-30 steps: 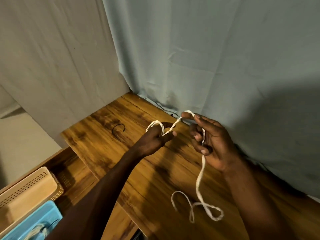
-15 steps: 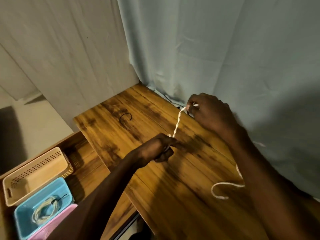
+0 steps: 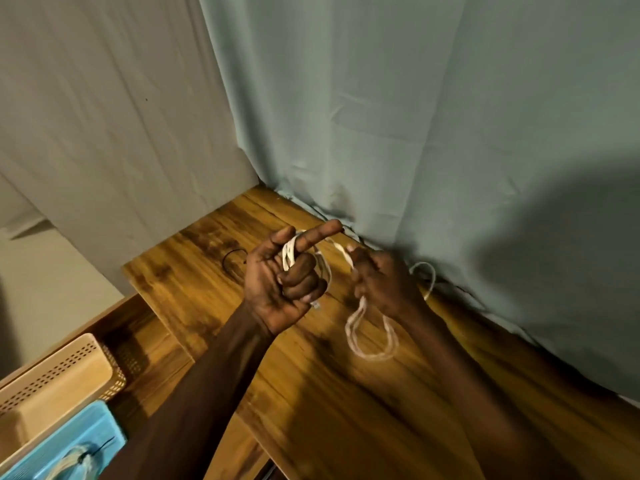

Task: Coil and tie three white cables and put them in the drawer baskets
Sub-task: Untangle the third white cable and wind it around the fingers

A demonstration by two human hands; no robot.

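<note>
White cable is best wound w/ even tension: left hand is curled round the turns, right hand pinches the loose loops, kept untangled.

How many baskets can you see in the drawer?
2. A beige basket sits at the lower left, and a blue basket lies just in front of it at the bottom edge, holding a tied cable. More may be out of view.
</note>
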